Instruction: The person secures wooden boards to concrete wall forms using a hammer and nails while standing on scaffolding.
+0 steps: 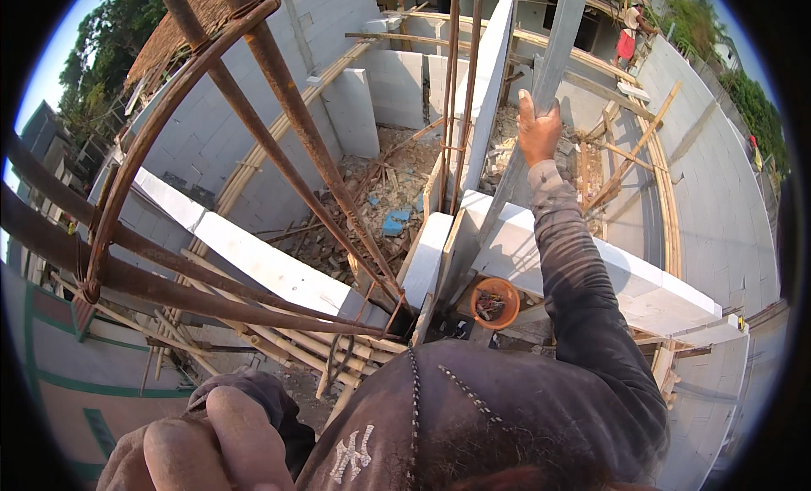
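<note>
My right hand [539, 130] is stretched forward, thumb up, with its fingers wrapped round a long grey board [561, 48]. The board stands steeply and leans slightly, its lower part passing down by the white block wall [517, 238]. Close to the camera at the lower left, my left hand [190, 444] is closed with its fingers bent. Whatever it may hold is hidden. Above and ahead of that hand, several rusty rebar rods [279, 86] rise from the wall corner, tied to a curved rebar hoop [160, 111].
An orange bucket [507, 290] with dark bits inside sits below my right arm. Rubble [372, 183] covers the floor between walls. Bamboo poles [325, 356] lie lower left. Thin upright rods [456, 94] stand left of the board. Another person [628, 39] is at the far right wall.
</note>
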{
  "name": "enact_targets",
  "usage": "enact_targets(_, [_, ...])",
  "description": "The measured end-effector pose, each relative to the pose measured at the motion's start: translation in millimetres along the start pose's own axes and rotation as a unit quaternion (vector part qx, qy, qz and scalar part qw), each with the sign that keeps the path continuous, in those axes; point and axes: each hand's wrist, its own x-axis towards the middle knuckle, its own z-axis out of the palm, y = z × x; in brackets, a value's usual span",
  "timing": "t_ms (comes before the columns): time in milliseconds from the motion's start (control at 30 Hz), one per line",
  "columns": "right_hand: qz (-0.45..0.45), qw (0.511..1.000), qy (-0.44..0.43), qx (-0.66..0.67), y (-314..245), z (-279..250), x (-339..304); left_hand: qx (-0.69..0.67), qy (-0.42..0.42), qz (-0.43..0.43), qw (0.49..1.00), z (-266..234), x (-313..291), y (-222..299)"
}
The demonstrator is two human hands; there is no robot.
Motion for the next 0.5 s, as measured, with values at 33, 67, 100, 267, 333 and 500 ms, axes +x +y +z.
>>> enact_targets(33, [-0.008, 1.0, 0.003, 0.0, 1.3, 1.3, 3.2, -0.017, -0.05, -0.001, 0.999, -20.0, -7.3, 3.8])
enact_targets(67, [-0.009, 1.0, 0.003, -0.006, 4.3, 0.4, 3.2, -0.039, -0.097, -0.007, 0.994, -41.9, -19.6, 6.2])
enact_targets(100, [0.002, 1.0, 0.0, -0.016, 7.2, 1.1, 3.5, -0.065, -0.142, -0.018, 0.988, -57.5, -31.9, 6.1])
enact_targets(267, [-0.111, 0.984, 0.04, -0.132, 21.3, 7.4, 15.2, 0.244, 0.253, 0.182, 0.919, -83.7, -84.4, -45.2])
enact_targets(333, [-0.184, 0.969, 0.067, -0.149, 24.0, 4.4, 17.9, 0.349, 0.389, 0.149, 0.839, -115.6, -92.8, -88.2])
enact_targets(500, [-0.119, 0.992, -0.049, 0.01, 17.6, -12.8, 17.3, 0.505, 0.504, -0.162, 0.682, -189.6, -153.9, -188.4])
